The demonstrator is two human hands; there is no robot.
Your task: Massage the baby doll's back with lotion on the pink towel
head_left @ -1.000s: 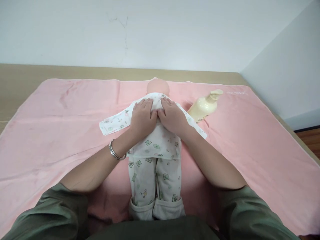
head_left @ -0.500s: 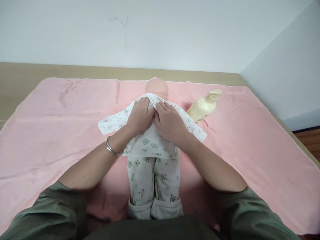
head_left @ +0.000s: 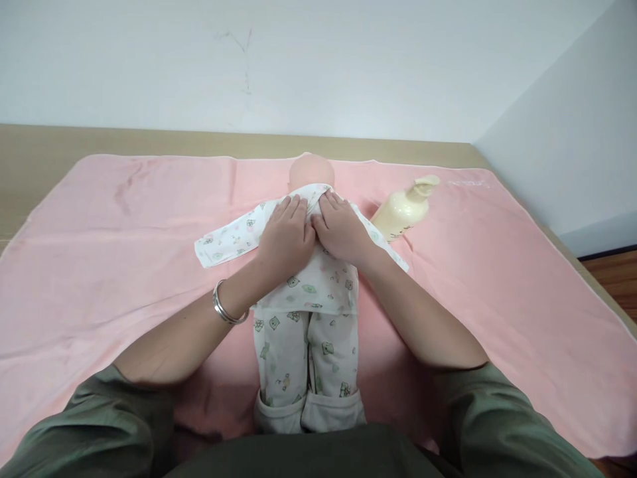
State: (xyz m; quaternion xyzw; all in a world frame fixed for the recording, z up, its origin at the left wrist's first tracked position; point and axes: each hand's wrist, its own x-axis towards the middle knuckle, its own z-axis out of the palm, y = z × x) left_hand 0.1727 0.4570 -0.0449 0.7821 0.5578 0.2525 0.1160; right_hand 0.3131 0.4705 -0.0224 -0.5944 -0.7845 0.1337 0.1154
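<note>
A baby doll (head_left: 311, 170) lies with its head away from me, dressed in a white printed top (head_left: 323, 285) and matching trousers (head_left: 283, 358). Its sleeves spread out to both sides, and no face shows. My left hand (head_left: 287, 236) rests flat on the upper part of the top, fingers stretched toward the head. Beside it my right hand (head_left: 342, 227) also lies flat on the cloth, close to the collar. The thumbs nearly meet in the middle. Neither hand grips anything that I can see.
A pink blanket (head_left: 124, 279) covers most of the wooden table (head_left: 30, 156). To the right of the doll lies a cream pump bottle (head_left: 403, 209), tilted on its side by the right sleeve. White walls (head_left: 318, 73) stand behind and at the right.
My left hand has slid slightly right and down over the top. My right hand has shifted a little right and up toward the collar, uncovering more cloth near the neck.
</note>
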